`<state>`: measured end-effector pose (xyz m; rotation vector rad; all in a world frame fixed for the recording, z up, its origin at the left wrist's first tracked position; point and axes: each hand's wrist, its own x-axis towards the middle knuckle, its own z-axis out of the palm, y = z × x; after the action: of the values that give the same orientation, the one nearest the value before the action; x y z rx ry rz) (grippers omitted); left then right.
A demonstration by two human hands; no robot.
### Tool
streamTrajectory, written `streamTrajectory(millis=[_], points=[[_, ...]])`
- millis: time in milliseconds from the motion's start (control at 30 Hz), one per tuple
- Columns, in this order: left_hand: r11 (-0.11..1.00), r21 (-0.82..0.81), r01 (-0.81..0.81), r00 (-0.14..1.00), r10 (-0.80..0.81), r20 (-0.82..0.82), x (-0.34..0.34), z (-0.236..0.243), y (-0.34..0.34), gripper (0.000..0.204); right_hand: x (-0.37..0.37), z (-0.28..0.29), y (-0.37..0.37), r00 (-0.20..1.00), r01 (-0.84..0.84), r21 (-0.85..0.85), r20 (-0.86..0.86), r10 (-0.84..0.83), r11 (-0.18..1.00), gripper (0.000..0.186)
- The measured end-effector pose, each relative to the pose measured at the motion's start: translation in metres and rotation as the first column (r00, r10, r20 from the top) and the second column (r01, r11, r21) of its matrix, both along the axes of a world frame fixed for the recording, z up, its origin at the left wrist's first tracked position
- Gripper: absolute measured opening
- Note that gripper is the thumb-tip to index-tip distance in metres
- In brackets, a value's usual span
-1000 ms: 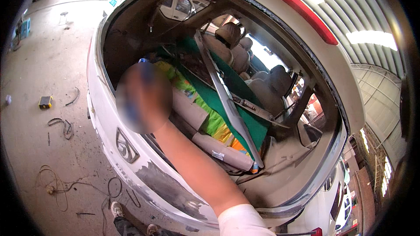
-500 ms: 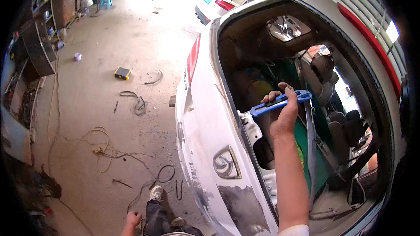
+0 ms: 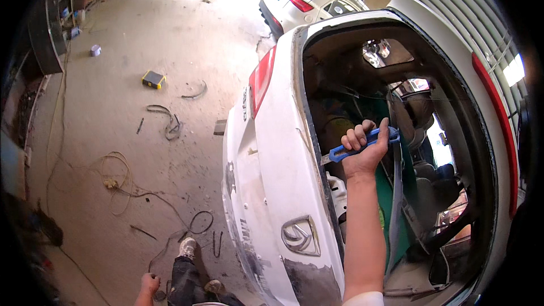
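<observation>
My right hand (image 3: 365, 150) is closed round the blue handle of a utility knife (image 3: 339, 154), its thumb up along the side. A short metal blade (image 3: 325, 159) sticks out at the knife's left end, close to the dark edge of the rear window opening (image 3: 315, 146) of a white car (image 3: 272, 175). Whether the blade touches that edge I cannot tell. Low at the left, my left hand (image 3: 149, 284) hangs beside my leg with curled fingers; what is in it, if anything, is hidden.
Cables (image 3: 170, 209) and black strips (image 3: 164, 112) lie on the floor. A black and yellow box (image 3: 153, 79) and a small pot (image 3: 95, 50) sit farther off. Shelves (image 3: 54, 28) line the left; another white car (image 3: 300, 3) stands behind.
My right fingers have wrapped tighter round the knife, and its blade now shows at the left end. The knife has come to the window opening's edge. The whole view has shifted somewhat.
</observation>
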<state>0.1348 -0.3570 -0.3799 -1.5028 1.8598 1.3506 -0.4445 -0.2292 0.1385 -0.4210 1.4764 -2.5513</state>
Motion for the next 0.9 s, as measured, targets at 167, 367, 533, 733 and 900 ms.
streamTrajectory(millis=[167, 367, 533, 733, 900], points=[[0.999, 0.034, -0.037, 0.998, 0.035, 0.044, 0.003, 0.003, -0.009, 0.023, -0.001, -0.011, -0.008, 0.998, 0.061, 0.028, -0.022, -0.061, 0.998, 0.049], [0.999, -0.032, 0.024, 0.999, -0.025, -0.028, 0.005, -0.024, -0.008, 0.022, -0.004, -0.022, 0.000, 1.000, 0.012, 0.012, -0.021, -0.012, 1.000, 0.046], [0.999, 0.017, -0.046, 0.999, 0.046, 0.006, -0.016, 0.004, -0.002, 0.021, 0.000, -0.024, 0.001, 0.996, -0.040, 0.047, -0.082, 0.044, 0.998, 0.043], [0.997, 0.051, -0.066, 0.997, 0.068, -0.048, -0.023, 0.017, 0.015, 0.021, 0.008, -0.024, 0.016, 0.997, -0.050, 0.037, -0.063, 0.052, 0.998, 0.042], [0.999, 0.017, -0.036, 0.995, 0.037, -0.091, 0.001, -0.027, 0.031, 0.020, 0.010, -0.024, 0.017, 0.991, -0.079, 0.043, -0.108, 0.083, 0.996, 0.041]])
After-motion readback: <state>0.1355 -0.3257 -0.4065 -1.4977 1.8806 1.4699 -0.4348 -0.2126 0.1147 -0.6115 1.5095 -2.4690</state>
